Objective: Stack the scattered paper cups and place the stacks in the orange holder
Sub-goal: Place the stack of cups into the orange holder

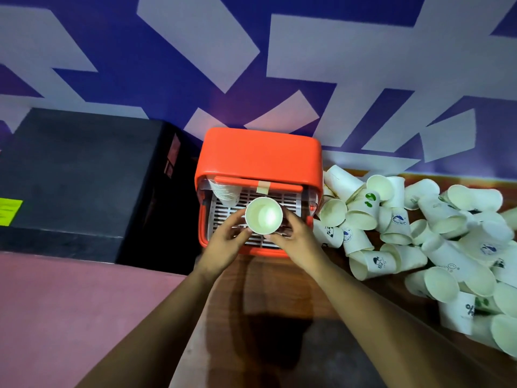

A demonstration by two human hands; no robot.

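The orange holder stands against the wall with its front open over a white slatted rack. One stack of cups leans in the holder's back left corner. An upright stack of paper cups, seen from above with its mouth open, is over the rack. My left hand grips that stack from the left and my right hand from the right. Several scattered white paper cups lie in a heap on the table to the right of the holder.
A large black box sits left of the holder. The wooden table runs under my forearms, with a pink surface at the lower left. A purple and white patterned wall is right behind the holder.
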